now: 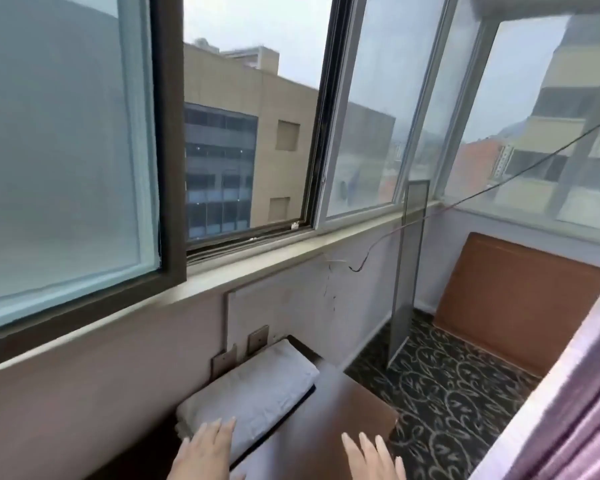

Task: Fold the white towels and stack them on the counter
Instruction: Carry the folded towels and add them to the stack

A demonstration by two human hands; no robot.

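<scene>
A stack of folded white towels [257,393] lies on the brown counter [340,420] against the wall below the window. My left hand [201,452] is at the bottom edge with straight fingers, its fingertips touching the near end of the towel stack. Over the bare counter to the right of the stack, my right hand [371,459] is spread flat and holds nothing. Both wrists are cut off by the frame's lower edge.
A long window sill [291,251] runs above the counter, with one pane slid open. The counter's right corner [394,415] drops to patterned carpet [458,386]. A glass panel [404,289] and a brown board [513,299] lean in the corner. Pink fabric [575,410] hangs at right.
</scene>
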